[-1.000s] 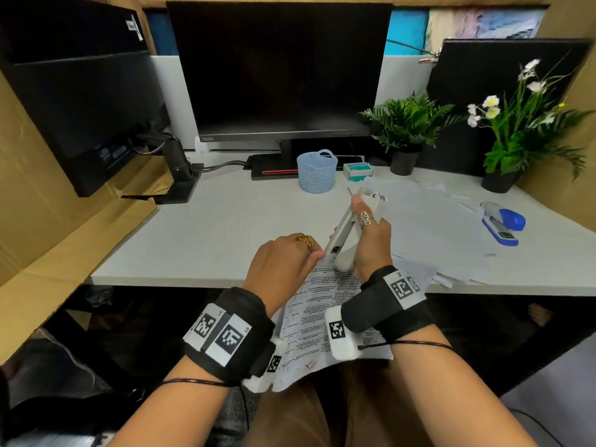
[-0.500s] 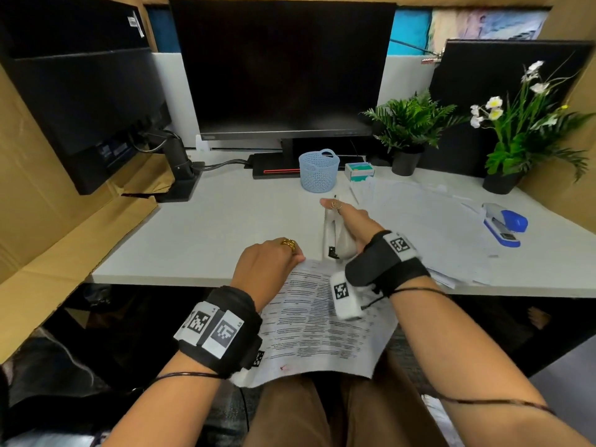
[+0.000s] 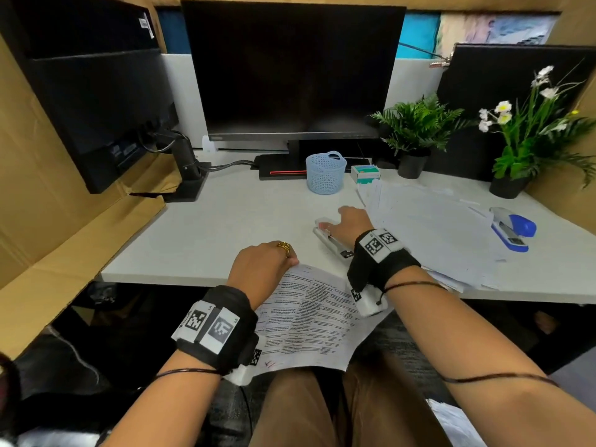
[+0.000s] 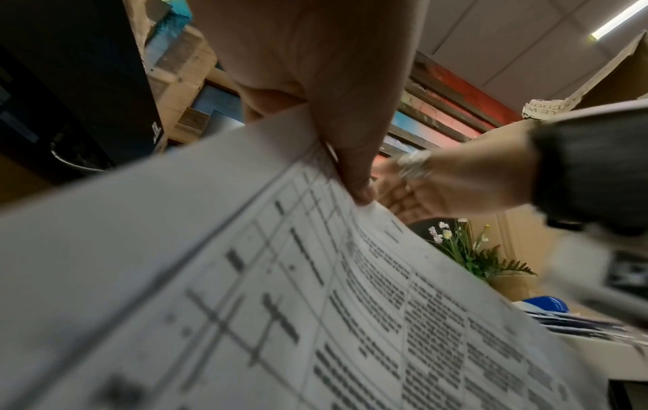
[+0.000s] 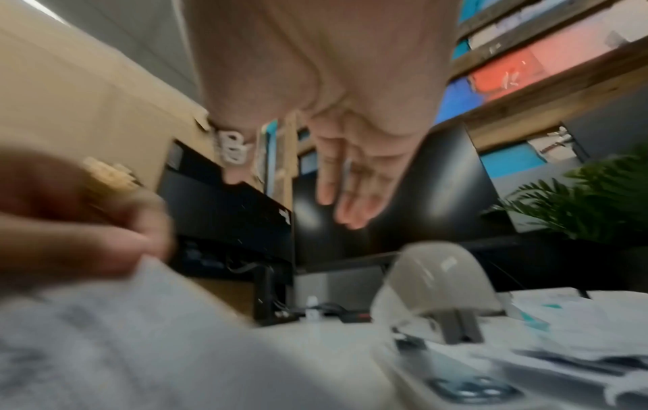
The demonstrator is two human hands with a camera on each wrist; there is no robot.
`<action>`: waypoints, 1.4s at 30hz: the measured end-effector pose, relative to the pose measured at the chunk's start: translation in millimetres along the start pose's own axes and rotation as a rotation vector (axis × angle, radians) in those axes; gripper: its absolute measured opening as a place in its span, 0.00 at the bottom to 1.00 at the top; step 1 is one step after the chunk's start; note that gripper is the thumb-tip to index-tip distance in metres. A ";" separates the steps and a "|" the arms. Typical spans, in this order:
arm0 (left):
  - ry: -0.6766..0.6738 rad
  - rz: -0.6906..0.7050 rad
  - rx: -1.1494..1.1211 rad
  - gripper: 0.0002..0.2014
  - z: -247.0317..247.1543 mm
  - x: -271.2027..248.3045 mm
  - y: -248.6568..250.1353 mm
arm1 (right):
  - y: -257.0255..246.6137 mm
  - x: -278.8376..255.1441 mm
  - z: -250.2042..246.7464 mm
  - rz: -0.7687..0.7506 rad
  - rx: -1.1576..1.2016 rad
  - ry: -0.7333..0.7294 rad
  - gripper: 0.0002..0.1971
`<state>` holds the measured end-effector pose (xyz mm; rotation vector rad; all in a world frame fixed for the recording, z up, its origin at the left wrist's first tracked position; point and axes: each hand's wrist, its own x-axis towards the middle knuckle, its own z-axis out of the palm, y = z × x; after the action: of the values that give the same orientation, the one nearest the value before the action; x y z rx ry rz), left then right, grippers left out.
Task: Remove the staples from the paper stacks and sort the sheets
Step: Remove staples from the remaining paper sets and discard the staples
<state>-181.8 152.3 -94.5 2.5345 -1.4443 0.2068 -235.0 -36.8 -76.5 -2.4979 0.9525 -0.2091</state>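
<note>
Seemingly mid-task, left hand (image 3: 263,269) is pinching printed stack (image 3: 309,321); right hand (image 3: 350,224), fingers straight, is hovering over white staple remover (image 3: 329,241); sorting is remaining.

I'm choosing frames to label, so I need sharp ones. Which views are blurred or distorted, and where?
Head view: mostly sharp, wide-angle bending of the desk edge and monitor. Left wrist view: left hand fairly clear, printed paper soft up close, right hand smeared. Right wrist view: blurriest; left hand, paper and white stapler all soft.
</note>
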 end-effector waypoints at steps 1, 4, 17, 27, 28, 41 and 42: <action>0.013 -0.004 -0.002 0.13 -1.9 -0.7 -2.0 | -3.3 -12.1 -2.7 -0.095 0.079 0.064 0.32; 0.089 0.002 0.021 0.15 -11.0 -1.6 -6.8 | -8.3 -52.8 -9.0 -0.378 0.164 0.009 0.28; 0.467 0.344 -0.365 0.12 -2.5 -11.9 13.9 | 49.1 -103.4 1.1 -0.299 0.674 0.283 0.17; 0.624 0.416 -0.400 0.13 -0.3 -12.5 36.1 | 75.2 -117.5 -18.9 -0.514 0.663 0.399 0.16; 0.613 0.437 -0.405 0.10 -0.8 -12.7 39.3 | 79.7 -117.8 -22.1 -0.531 0.591 0.422 0.16; 0.435 -0.067 -0.708 0.07 42.7 22.3 96.8 | 172.4 -155.1 -68.7 0.053 -0.099 0.220 0.18; 0.421 -0.092 -0.736 0.08 47.0 24.2 100.3 | 183.9 -161.2 -72.1 0.115 -0.116 0.228 0.19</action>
<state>-255.2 70.6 -122.6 1.8139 -0.9909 0.1438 -486.1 -76.9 -95.2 -2.5527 1.2275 -0.4197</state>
